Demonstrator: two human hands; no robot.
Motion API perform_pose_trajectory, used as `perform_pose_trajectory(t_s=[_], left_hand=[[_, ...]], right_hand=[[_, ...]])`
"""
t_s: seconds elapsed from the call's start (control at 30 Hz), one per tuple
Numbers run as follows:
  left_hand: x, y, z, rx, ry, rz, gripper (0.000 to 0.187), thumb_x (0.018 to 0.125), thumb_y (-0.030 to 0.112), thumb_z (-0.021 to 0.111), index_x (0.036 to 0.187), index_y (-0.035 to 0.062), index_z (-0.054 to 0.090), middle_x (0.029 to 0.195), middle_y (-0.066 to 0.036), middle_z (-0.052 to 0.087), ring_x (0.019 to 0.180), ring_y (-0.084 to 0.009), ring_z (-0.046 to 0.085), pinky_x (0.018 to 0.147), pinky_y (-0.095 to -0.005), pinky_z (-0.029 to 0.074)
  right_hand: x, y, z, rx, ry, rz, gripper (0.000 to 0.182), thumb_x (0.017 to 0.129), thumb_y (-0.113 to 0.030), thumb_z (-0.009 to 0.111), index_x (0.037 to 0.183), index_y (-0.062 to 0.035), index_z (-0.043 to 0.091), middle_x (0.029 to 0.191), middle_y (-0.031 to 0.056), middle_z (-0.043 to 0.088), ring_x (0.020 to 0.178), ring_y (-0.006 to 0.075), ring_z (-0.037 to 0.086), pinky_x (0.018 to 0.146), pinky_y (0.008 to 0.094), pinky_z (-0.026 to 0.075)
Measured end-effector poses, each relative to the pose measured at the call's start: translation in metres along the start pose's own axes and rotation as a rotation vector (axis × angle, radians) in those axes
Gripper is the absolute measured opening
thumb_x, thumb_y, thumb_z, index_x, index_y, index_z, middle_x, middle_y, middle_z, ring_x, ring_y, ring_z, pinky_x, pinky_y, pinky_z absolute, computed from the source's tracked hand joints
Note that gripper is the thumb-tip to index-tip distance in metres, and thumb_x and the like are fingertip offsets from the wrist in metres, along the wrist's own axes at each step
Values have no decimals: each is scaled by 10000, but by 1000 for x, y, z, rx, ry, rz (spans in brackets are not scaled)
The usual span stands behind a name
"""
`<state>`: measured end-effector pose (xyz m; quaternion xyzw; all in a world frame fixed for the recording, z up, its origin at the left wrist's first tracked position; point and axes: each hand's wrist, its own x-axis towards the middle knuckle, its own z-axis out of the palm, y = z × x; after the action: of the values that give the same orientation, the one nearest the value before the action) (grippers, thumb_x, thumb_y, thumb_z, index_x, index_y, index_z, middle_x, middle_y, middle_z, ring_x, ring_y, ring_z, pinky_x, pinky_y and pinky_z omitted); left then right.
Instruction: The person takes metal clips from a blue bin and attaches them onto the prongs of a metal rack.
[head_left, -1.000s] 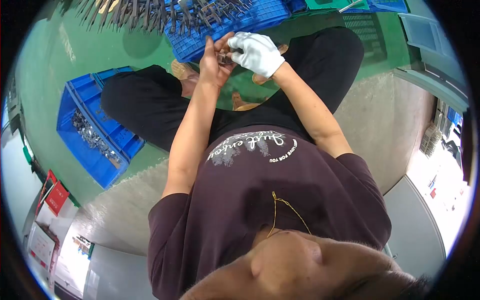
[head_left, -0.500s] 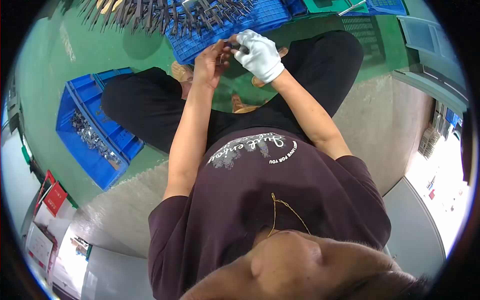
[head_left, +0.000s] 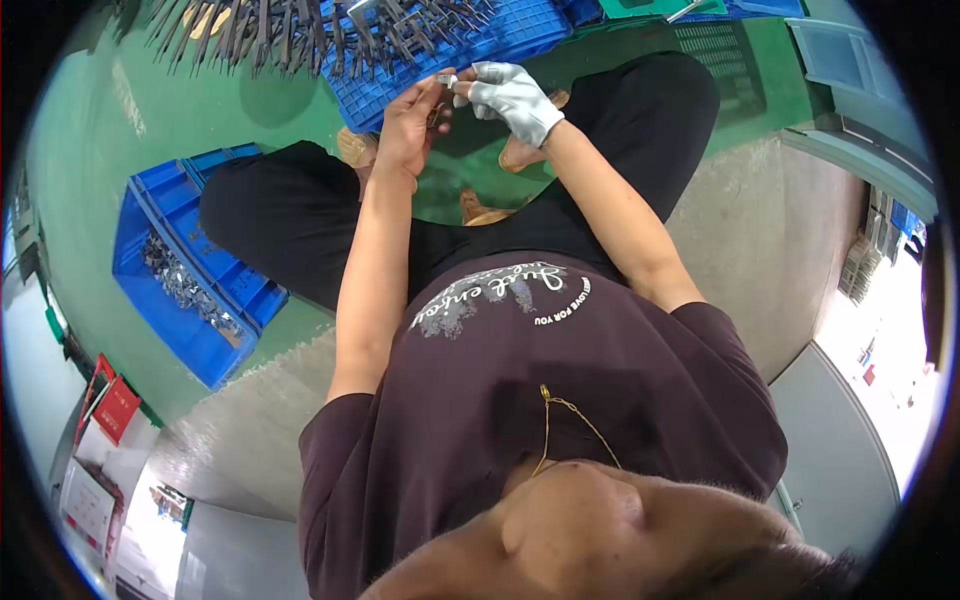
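My bare left hand (head_left: 410, 125) is closed in a pinch, its fingertips on a small shiny metal piece (head_left: 447, 80). From the other side my right hand (head_left: 508, 100), in a white glove that leaves the tips of the thumb and index finger bare, pinches at the same piece. Both hands meet just in front of an upturned-looking blue plastic crate (head_left: 365, 100). Many dark, thin metal rods (head_left: 290, 40) lie fanned out over that crate, beyond my left hand. The fingers partly cover the small piece.
On the green floor to my left stands a blue bin (head_left: 160, 310) with small silvery metal parts (head_left: 185, 280) in it. My bent knees (head_left: 270, 205) frame the work area. A green crate (head_left: 640, 10) is at the far right, near a pale blue container (head_left: 845, 65).
My right hand has turned and its fingers have straightened towards the left hand. The metal piece now shows more plainly between the fingertips.
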<state>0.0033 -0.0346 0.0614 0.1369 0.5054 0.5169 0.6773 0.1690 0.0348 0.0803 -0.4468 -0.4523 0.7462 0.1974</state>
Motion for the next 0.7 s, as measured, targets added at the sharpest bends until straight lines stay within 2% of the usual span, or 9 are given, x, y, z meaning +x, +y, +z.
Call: perform_pose_trajectory(t_s=[0.13, 0.23, 0.27, 0.37, 0.43, 0.47, 0.57, 0.67, 0.7], left_hand=[[4, 2, 9, 28, 160, -31, 308, 940, 295, 642, 1170, 91, 659, 889, 28, 630, 746, -97, 553, 609, -240, 437], [31, 1, -4, -74, 156, 62, 315, 921, 306, 663, 1138, 77, 664, 858, 25, 611, 741, -104, 556, 604, -240, 437], [40, 3, -8, -105, 152, 79, 312, 913, 307, 673, 1121, 74, 668, 851, 23, 606, 736, -106, 553, 600, -240, 433], [41, 13, 3, -171, 253, 66, 193, 855, 269, 731, 955, 107, 700, 802, 9, 595, 677, -110, 535, 544, -265, 386], [39, 16, 6, -184, 269, 46, 182, 846, 271, 739, 921, 109, 703, 776, 6, 590, 662, -115, 532, 540, -276, 380], [38, 16, 10, -198, 355, 53, 174, 822, 260, 767, 888, 109, 713, 725, 19, 566, 644, -118, 522, 544, -281, 368], [55, 6, -1, -117, 334, 126, 325, 914, 365, 657, 1015, 57, 682, 840, -42, 634, 713, -153, 584, 592, -308, 452], [78, 1, -23, -132, 317, 117, 297, 943, 337, 615, 1041, 60, 659, 811, -26, 622, 747, -148, 581, 579, -293, 427], [89, -7, -35, -164, 333, 122, 291, 920, 290, 640, 1089, 53, 655, 878, -65, 637, 807, -171, 598, 653, -307, 458]], right_hand=[[2, 3, 3, -18, 47, -54, 167, 825, -163, 693, 944, -46, 704, 808, 48, 708, 638, 87, 608, 589, 236, 467], [18, 24, 4, -472, 288, -301, 190, 773, -212, 724, 874, -50, 718, 762, 113, 701, 685, 206, 670, 657, 311, 519], [23, 31, 7, -573, 401, -398, 244, 734, -268, 733, 871, -66, 725, 791, 162, 690, 771, 313, 680, 743, 374, 535], [13, 8, 19, -780, 454, -442, 262, 742, -297, 720, 895, -85, 733, 855, 155, 702, 820, 336, 672, 769, 395, 533], [16, 10, 24, -707, 529, -512, 240, 749, -286, 717, 890, -93, 738, 869, 157, 700, 835, 329, 675, 784, 385, 532], [17, 10, 26, -680, 532, -515, 238, 749, -284, 717, 888, -92, 738, 872, 157, 700, 837, 327, 676, 790, 384, 532], [21, 10, 31, -596, 553, -541, 203, 748, -234, 722, 879, -79, 736, 860, 152, 702, 823, 310, 680, 765, 371, 540], [30, 15, 31, -436, 533, -628, 141, 752, -170, 721, 854, -72, 728, 831, 147, 696, 775, 303, 677, 707, 350, 547], [33, 18, 27, -647, 558, -695, 192, 784, -201, 684, 910, -61, 725, 860, 149, 701, 793, 309, 681, 728, 370, 549]])
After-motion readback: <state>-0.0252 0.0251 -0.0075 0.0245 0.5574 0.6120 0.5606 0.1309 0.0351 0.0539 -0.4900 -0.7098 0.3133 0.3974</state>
